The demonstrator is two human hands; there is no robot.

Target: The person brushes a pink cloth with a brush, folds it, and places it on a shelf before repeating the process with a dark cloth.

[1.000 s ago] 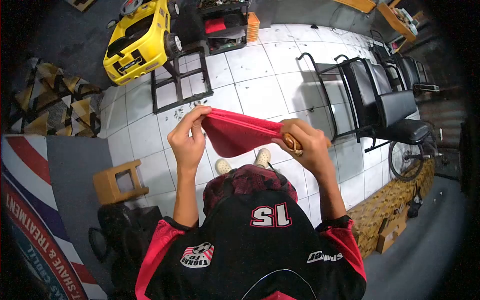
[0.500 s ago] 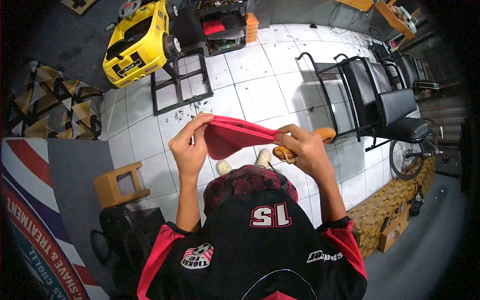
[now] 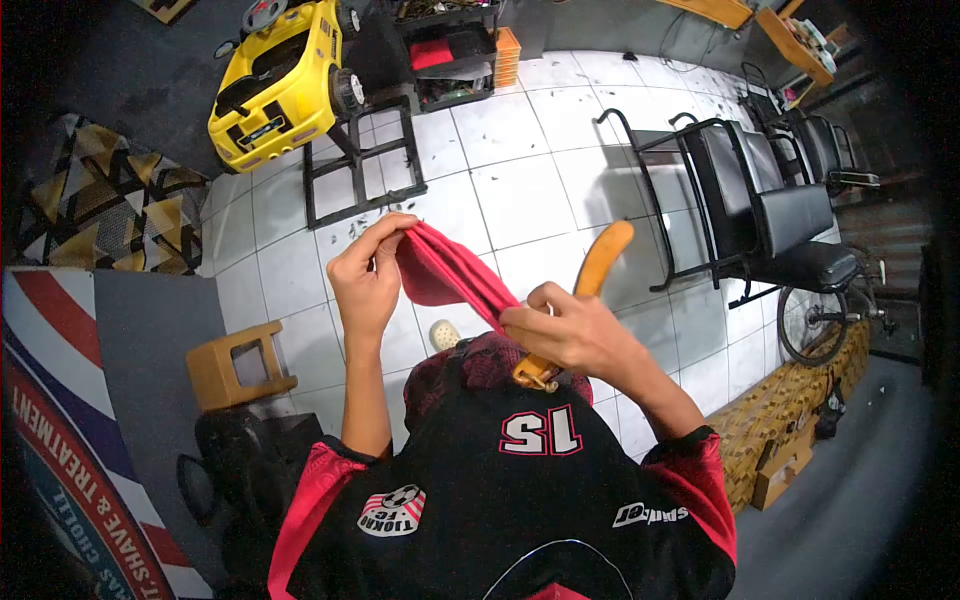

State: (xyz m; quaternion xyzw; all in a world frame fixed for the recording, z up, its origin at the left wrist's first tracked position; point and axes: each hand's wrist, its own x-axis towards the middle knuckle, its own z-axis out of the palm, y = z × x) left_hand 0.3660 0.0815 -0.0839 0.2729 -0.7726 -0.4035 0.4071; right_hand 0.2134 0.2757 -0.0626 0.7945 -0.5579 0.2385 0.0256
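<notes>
A red cloth piece (image 3: 445, 277), folded with layered edges like a flat pouch, is stretched slantwise in front of my body. My left hand (image 3: 363, 285) pinches its upper left corner between thumb and fingers. At its lower right end, my right hand (image 3: 577, 332) grips the cloth edge. The same hand also holds a slim orange-brown wooden-looking piece (image 3: 605, 257) with a rounded end. Its upper part sticks out above my fingers and its lower end, with a cord or fitting, shows below them; the middle is hidden by the hand.
White floor tiles (image 3: 510, 200) carry dark scraps. A black metal frame (image 3: 365, 165) lies near a yellow toy car (image 3: 275, 100). Black chairs (image 3: 790, 215) and a bicycle (image 3: 815, 320) stand right. To the left are a brown stool (image 3: 235, 367) and a lettered sign (image 3: 75, 440).
My right hand has moved down and left, tilting the cloth from nearly level to a steep slant. The wooden piece has turned more upright. The left hand has shifted slightly left.
</notes>
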